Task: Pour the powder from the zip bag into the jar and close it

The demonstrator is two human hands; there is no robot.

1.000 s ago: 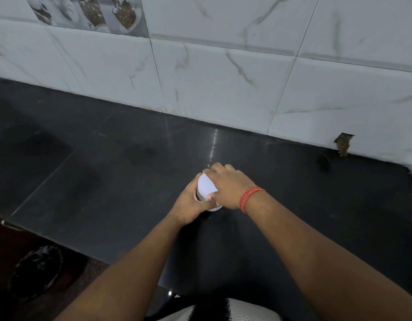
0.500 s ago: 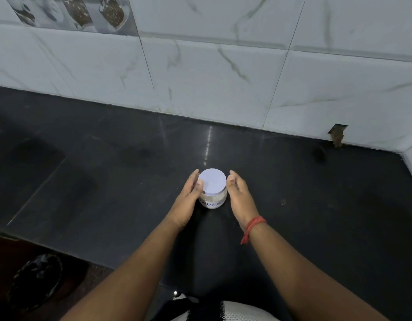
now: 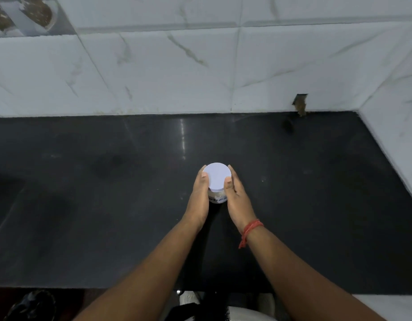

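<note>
1. We see the jar (image 3: 217, 193) standing upright on the black counter (image 3: 84, 205), a little below the middle of the frame. Its white lid (image 3: 217, 175) sits flat on top, and a pale label with dark lettering shows on the side under it.
2. Our left hand (image 3: 199, 198) lies against the jar's left side and our right hand (image 3: 237, 200) against its right side. The fingers of both are nearly straight and flat along the jar, thumbs at the lid's rim, not curled round it.
3. A red thread (image 3: 250, 230) circles the right wrist.
4. The counter ends at the white marble-tiled wall (image 3: 154, 72) across the upper frame and at a second wall at the right edge. A chipped hole (image 3: 300, 104) marks the tile at the upper right. Bare dark counter spreads to the left and right of the jar.
5. Compared with half a second earlier, both hands sit closer against the jar, and the view now looks more squarely at the wall.
</note>
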